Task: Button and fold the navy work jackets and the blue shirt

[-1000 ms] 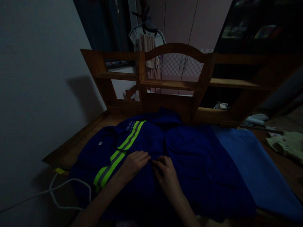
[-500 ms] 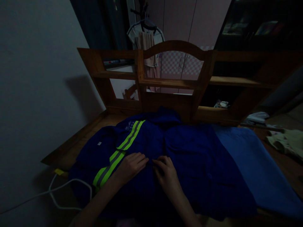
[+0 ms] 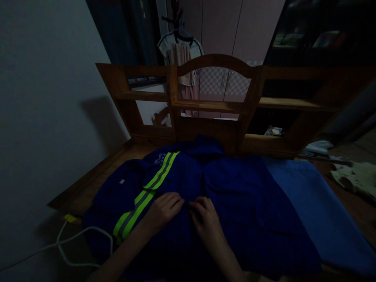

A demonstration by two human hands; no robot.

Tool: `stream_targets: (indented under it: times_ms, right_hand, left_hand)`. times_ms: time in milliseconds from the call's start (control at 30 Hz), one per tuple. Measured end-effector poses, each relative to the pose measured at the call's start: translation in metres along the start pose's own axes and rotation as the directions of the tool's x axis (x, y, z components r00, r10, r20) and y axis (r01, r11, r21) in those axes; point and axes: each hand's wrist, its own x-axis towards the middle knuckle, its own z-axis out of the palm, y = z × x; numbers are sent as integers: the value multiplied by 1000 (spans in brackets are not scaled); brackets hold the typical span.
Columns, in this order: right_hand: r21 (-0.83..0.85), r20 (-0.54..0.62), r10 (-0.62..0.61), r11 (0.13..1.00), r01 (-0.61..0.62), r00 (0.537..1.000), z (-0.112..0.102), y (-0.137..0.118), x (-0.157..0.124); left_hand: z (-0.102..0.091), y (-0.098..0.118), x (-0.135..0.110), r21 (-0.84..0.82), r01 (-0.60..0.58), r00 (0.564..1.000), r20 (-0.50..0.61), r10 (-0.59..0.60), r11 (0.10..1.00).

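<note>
Spread over the bed is a dark blue work jacket (image 3: 241, 203) with a yellow-green and grey reflective stripe (image 3: 161, 172) across its left part. My left hand (image 3: 167, 206) is closed, its fingertips pinching the cloth near the jacket's front edge. Close beside it, my right hand (image 3: 207, 214) also pinches the cloth, thumb and forefinger together. The fingertips of both hands almost meet at the middle of the jacket. Whether a button or other fastener lies between them is too dark to make out.
A wooden headboard (image 3: 211, 105) with open shelves stands behind the jacket. Lighter blue cloth (image 3: 311, 207) lies to the right. A white cable (image 3: 88, 228) loops at the lower left beside the pale wall (image 3: 53, 117). Clothes hang on a rack (image 3: 179, 37) beyond.
Both hands keep their pinch at nearly the same spot on the jacket. The view has shifted very slightly; nothing has visibly been let go.
</note>
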Motion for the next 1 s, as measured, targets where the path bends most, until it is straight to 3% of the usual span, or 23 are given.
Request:
stream_targets:
  times_ms: [133, 433, 633, 767, 1000]
  right_hand:
    - [0, -3, -3, 1000, 3, 1000, 0, 0, 1]
    - [25, 1, -3, 1000, 3, 1000, -3, -3, 0]
    - [13, -9, -14, 1000, 14, 1000, -1, -3, 1]
    - [13, -1, -11, 1000, 11, 1000, 0, -3, 1]
    - [219, -146, 172, 966, -138, 974, -2, 1, -3]
  left_hand:
    - [5, 5, 2, 32, 55, 998, -12, -54, 998]
    - [-24, -5, 15, -112, -69, 975, 202, 90, 991]
    - [-27, 0, 23, -107, -14, 950, 309, 47, 994]
    - [-26, -1, 28, -103, -15, 949, 311, 46, 995]
    - [-22, -13, 29, -199, -2, 935, 346, 73, 980]
